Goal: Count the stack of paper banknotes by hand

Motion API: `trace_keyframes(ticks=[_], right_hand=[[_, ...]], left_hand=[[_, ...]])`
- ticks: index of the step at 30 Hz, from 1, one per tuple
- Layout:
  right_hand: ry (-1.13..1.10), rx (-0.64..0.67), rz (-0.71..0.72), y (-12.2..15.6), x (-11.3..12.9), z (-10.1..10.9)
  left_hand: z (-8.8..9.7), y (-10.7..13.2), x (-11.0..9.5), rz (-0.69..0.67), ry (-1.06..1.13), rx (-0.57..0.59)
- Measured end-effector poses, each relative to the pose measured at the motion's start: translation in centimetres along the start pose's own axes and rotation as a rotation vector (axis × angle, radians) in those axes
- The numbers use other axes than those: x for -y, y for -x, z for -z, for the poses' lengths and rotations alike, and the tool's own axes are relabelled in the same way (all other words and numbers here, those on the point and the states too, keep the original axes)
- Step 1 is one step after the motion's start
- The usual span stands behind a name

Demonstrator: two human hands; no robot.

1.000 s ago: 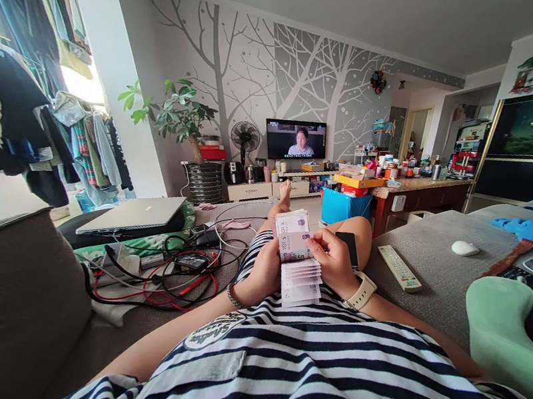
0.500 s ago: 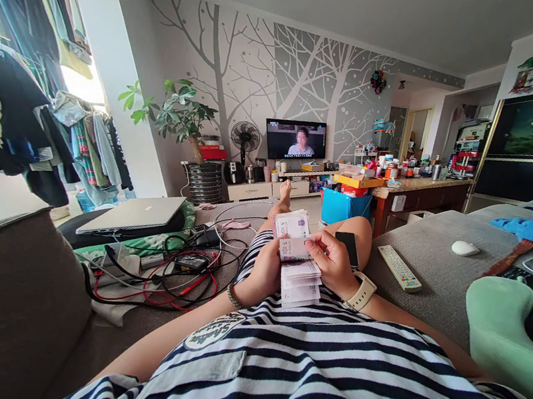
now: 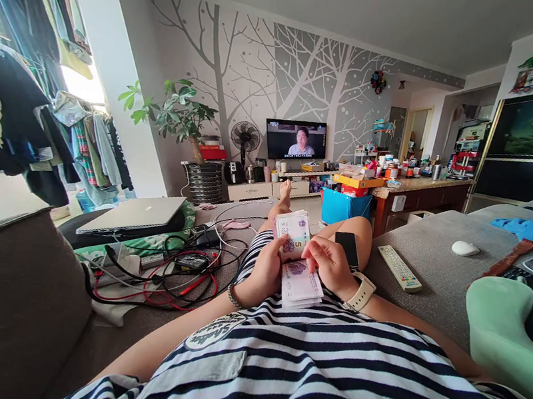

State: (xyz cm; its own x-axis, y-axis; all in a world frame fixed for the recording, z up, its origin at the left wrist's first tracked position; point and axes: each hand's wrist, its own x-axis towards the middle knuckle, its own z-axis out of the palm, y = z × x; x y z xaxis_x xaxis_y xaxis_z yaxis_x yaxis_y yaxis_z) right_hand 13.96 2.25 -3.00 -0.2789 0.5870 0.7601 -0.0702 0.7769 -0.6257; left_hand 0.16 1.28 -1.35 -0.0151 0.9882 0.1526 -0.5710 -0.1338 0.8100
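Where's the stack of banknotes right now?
In the head view, the banknotes are just below and right of the picture's centre, held in the left hand over the lap, with the right hand at their right side.

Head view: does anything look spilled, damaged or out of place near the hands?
The cables beside the laptop stand out: black, white and red leads cross and loop in a loose tangle on the couch. I see no spill, and the banknotes in the left hand show no obvious damage.
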Motion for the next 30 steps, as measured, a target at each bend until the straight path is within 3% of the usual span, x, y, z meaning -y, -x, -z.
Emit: trace_keyframes(ticks=[4,8,17,30], right_hand=[[0.201,-0.171,-0.071,-0.4,-0.6,0.1],[0.265,-0.278,-0.123,-0.8,-1.2,0.3],[0.295,-0.277,-0.097,-0.8,-2.0,0.4],[0.133,-0.214,0.012,-0.5,-1.1,0.3]], left_hand=[[-0.1,0.2,-0.1,-0.018,-0.004,0.006],[-0.2,0.6,-0.4,0.003,-0.057,-0.011],[-0.2,0.5,-0.2,-0.013,-0.077,0.018],[-0.2,-0.1,-0.1,0.033,0.012,-0.066]])
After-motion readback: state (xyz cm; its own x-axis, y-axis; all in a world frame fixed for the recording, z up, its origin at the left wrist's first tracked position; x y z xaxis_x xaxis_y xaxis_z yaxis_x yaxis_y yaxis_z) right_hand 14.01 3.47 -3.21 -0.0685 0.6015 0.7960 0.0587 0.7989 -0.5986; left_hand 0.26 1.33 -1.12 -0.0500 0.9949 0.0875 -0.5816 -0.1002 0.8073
